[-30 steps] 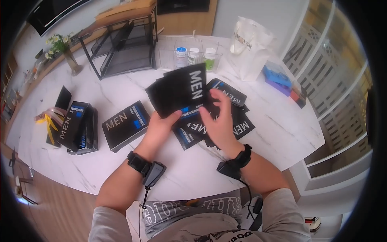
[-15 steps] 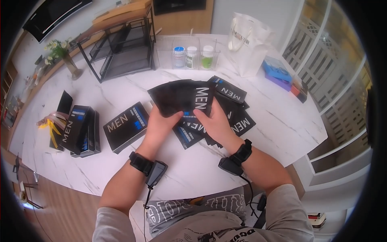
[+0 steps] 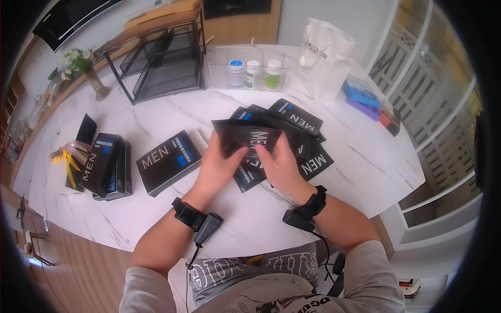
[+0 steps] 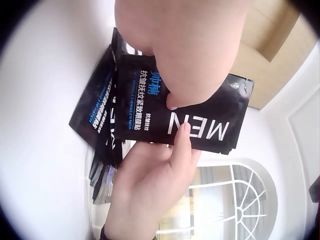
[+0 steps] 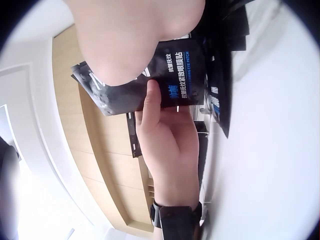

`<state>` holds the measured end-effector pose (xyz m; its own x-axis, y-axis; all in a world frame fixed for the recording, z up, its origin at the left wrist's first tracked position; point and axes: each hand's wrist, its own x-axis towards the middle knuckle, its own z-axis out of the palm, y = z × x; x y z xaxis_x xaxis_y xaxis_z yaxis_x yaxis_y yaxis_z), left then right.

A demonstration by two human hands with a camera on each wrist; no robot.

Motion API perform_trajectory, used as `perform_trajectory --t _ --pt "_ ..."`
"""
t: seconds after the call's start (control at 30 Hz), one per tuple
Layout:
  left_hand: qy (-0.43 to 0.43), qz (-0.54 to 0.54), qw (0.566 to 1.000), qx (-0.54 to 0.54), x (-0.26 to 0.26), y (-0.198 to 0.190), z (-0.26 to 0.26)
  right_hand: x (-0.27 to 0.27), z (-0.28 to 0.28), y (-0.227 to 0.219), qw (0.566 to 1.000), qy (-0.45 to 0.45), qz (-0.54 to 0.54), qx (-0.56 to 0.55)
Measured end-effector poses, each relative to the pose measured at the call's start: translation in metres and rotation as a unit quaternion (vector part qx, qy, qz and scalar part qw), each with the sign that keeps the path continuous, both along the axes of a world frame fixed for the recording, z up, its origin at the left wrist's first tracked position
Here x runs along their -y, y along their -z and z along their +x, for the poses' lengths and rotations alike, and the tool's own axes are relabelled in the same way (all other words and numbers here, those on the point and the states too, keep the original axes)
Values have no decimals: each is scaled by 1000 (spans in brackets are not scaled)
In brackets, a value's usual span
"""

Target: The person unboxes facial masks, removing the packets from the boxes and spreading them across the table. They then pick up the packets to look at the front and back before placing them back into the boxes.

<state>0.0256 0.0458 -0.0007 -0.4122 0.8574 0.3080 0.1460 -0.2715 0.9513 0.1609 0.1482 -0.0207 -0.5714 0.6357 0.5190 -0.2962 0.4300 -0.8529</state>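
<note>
Both hands hold a small stack of black eye patch packets [image 3: 235, 133] marked MEN, close over the pile on the table. My left hand [image 3: 220, 163] grips the stack's left end, thumb on the front packet. At the other end my right hand [image 3: 284, 166] pinches it, its thumb lying across the lettering in the left wrist view. The held packets [image 4: 210, 112] overlap nearly evenly there, edges slightly offset. Loose eye patch packets [image 3: 315, 160] spread under and beyond the hands. Left of them lies a black MEN box [image 3: 166, 163].
More black boxes [image 3: 100, 164] stand at the far left beside a yellow ribbon [image 3: 72, 164]. Along the back are a black mesh rack [image 3: 167, 81], a clear organizer [image 3: 219, 78] with bottles, and a white paper bag [image 3: 329, 68]. Blue and purple boxes [image 3: 360, 94] sit at right.
A second ago my right hand was off the packets, fingers spread. It then took their right side while they were fanned; now the stack is neater and tilted flatter, uncovering packets behind it.
</note>
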Motion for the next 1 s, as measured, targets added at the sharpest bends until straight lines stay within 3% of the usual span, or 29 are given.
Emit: perform_trajectory --t 0.1,0.2,0.3,0.37,0.5,0.57,0.63,0.7,0.77,0.8,1.0 --pt "3 -16 1000 -9 -7 20 -5 -7 -4 9 1000 7 8 9" --pt "21 -21 999 -21 -6 21 -8 -4 3 -3 997 -32 -63 26" --pt "32 -14 998 -56 -1 14 -14 -4 6 -12 997 -40 -59 7" --pt "28 -19 994 -100 3 0 -16 -8 9 -17 997 -48 -60 20" --pt "41 -174 961 -213 22 -40 -36 -10 12 -26 987 -87 -112 72" --pt "43 -178 956 -230 32 -56 -40 -16 12 -23 981 -98 -118 117" --pt "57 -169 954 -241 46 -67 -49 -14 13 -26 984 -53 -136 98" --pt "-56 -144 897 -415 65 -62 -76 -18 10 -24 983 -46 -171 51" --pt "-129 -254 796 -534 85 -51 -97 -19 10 -30 974 -35 -222 1" --pt "-138 -339 782 -504 91 -49 -101 -21 9 -29 971 -38 -236 -8" --pt "-108 -410 796 -431 113 -36 -108 -24 9 -24 955 -64 -287 -31"
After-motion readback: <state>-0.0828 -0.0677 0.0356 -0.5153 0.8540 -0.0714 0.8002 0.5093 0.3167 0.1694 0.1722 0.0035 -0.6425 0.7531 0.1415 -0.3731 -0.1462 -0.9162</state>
